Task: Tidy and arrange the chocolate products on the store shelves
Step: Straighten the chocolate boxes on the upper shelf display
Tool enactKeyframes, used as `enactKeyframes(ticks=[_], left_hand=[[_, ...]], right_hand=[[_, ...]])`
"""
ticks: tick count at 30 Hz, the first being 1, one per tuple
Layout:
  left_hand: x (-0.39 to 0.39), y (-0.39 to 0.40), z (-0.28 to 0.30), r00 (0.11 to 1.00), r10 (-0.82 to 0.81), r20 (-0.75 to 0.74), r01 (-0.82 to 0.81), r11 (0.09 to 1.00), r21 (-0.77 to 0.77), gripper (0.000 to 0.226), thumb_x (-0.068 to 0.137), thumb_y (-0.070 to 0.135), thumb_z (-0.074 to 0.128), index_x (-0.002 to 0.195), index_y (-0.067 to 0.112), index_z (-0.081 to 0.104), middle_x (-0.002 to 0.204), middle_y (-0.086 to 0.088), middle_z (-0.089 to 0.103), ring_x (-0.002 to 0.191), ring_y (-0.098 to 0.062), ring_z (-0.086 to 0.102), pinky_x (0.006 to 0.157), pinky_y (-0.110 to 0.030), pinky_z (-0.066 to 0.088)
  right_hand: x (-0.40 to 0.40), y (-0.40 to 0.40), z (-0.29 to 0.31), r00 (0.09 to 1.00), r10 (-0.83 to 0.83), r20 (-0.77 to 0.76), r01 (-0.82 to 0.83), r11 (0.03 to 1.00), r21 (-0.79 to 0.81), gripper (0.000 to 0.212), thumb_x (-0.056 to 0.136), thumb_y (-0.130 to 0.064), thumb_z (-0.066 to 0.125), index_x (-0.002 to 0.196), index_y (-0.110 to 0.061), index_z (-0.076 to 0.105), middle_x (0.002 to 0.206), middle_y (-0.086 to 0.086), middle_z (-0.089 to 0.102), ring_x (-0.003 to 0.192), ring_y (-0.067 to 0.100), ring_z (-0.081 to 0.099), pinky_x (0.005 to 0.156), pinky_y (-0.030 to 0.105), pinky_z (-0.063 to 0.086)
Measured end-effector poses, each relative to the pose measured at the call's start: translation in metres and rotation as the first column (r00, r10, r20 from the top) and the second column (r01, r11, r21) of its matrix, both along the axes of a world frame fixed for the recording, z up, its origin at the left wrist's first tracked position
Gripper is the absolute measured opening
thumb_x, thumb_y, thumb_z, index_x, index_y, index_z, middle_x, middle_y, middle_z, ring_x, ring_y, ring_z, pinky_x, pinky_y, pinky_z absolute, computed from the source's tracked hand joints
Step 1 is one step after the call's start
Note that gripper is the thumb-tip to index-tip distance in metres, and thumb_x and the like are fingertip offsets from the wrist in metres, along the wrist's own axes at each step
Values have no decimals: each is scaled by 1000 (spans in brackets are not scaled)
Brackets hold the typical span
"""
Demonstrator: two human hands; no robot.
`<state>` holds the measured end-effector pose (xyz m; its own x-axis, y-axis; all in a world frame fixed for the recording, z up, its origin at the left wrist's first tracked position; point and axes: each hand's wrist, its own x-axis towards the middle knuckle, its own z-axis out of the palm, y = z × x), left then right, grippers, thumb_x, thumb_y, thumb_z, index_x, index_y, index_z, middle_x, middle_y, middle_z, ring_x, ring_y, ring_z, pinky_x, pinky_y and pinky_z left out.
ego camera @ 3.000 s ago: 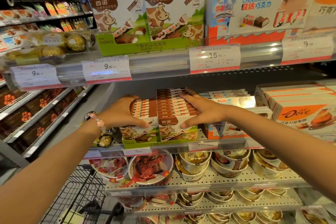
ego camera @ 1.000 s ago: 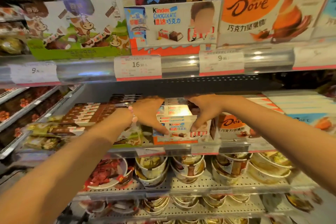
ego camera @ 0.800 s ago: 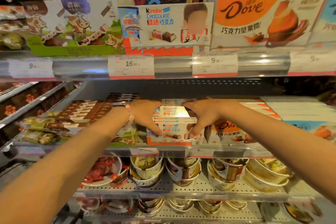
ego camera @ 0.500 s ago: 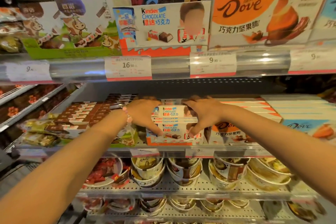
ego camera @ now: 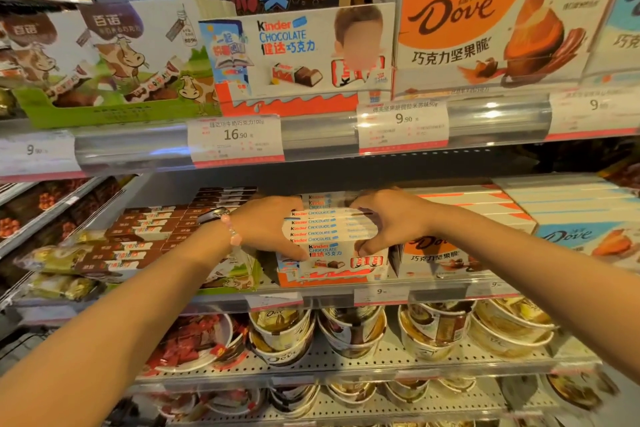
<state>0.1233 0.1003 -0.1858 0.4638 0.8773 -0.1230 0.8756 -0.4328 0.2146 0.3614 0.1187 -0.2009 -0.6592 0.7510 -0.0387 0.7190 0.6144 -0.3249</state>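
White-and-orange Kinder boxes are sitting mid-shelf, between the cow-print boxes and the Dove boxes. Left hand and right hand are clamping the Kinder stack's two sides, fingers curled onto it. Best move: squeezing evenly, pushing the edges flush, fronts facing out. Versus three seconds back, both hands are working Kinder instead of the cow-print boxes.

The upper shelf's rail is hanging low over the stack of white chocolate boxes, leaving a dark open gap above it. Brown boxes are crowding its left side and orange boxes are pressing against its right (no side room). The front is staying open.
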Motion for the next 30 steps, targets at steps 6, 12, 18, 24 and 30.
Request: enactKeyframes(ticks=[6, 12, 18, 24, 30], left_hand=[[0, 3, -2, 998, -32, -57, 32, 999, -4, 46, 68, 50, 75, 102, 33, 48, 95, 16, 58, 81, -2, 56, 64, -16, 46], [-1, 3, -3, 998, -35, -43, 35, 999, 3, 46, 68, 51, 74, 103, 31, 51, 97, 14, 59, 84, -3, 57, 68, -18, 49], [-4, 6, -5, 997, -15, -78, 20, 998, 68, 47, 66, 60, 71, 100, 35, 50, 120, 6, 47, 99, -11, 50, 82, -30, 49], [-4, 7, -7, 995, 40, -97, -31, 996, 85, 110, 60, 62, 74, 146, 26, 17, 150, 4, 28, 135, -20, 32, 107, -38, 34], [-3, 13, -12, 992, -41, -119, 50, 996, 69, 72, 61, 60, 75, 118, 29, 45, 114, 9, 57, 107, -13, 56, 83, -33, 50]], right_hand=[[-5, 1, 18, 997, -83, -6, 80, 981, -178, 68, 76, -67, 57, 129, -24, 53, 125, -12, 55, 113, 8, 54, 95, 28, 45], [-12, 20, 17, 947, -313, 80, 318, 945, -74, 51, 99, -32, 43, 146, -20, 30, 150, 5, 33, 135, 24, 34, 109, 35, 29], [-16, 29, 8, 934, -350, 68, 355, 929, -103, 45, 98, -33, 44, 141, -21, 38, 141, 6, 45, 125, 23, 44, 103, 34, 37], [-12, 8, 19, 981, -193, 11, 191, 957, -219, 54, 92, -50, 47, 135, -19, 45, 137, 0, 47, 126, 18, 45, 100, 29, 36], [-7, -1, 17, 995, 16, 102, 10, 966, -257, 92, 70, -35, 81, 143, -24, 27, 139, -11, 46, 124, 6, 43, 103, 25, 35]])
